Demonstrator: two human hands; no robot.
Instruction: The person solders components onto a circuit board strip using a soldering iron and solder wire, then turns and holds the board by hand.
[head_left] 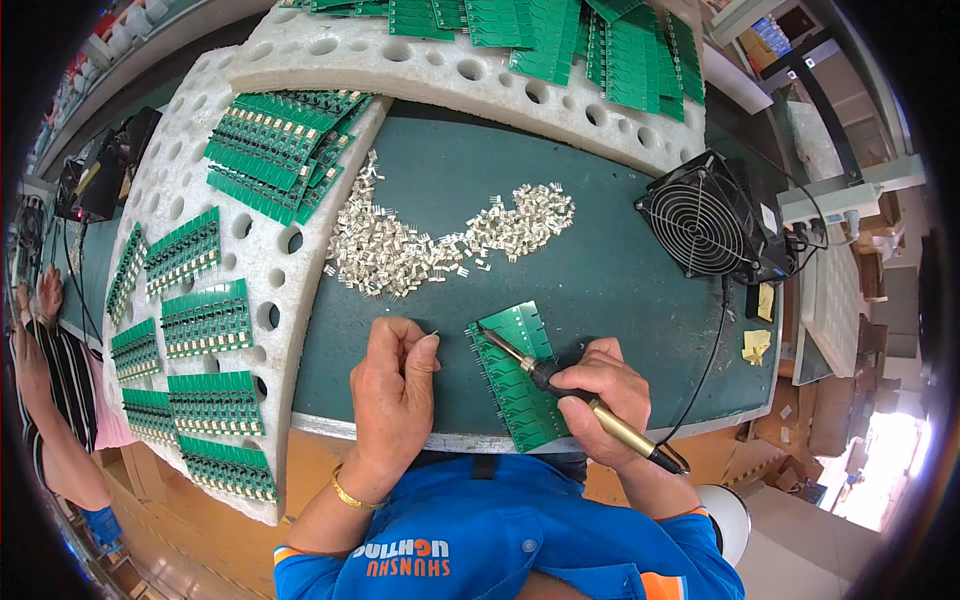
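My right hand [606, 392] is wrapped round a soldering iron [622, 433] with a dark grip and a brass-coloured handle. Its metal tip points up and left, over the upper left part of a green circuit board [516, 385]. The board lies tilted near the table's front edge, partly under my right hand. To the left of the board, my left hand [398, 375] is closed in a pinch. A thin silvery piece shows at its thumb and fingertip, too small to name. Beyond both hands lies a pile of small white pin connectors [392, 250].
White foam sheets with holes [300, 262] stand left and far, bearing several stacks of green boards [265, 140]. A black fan [700, 215] sits at the right, its cable running down beside my right hand. Another person's arm [55, 430] shows at the far left.
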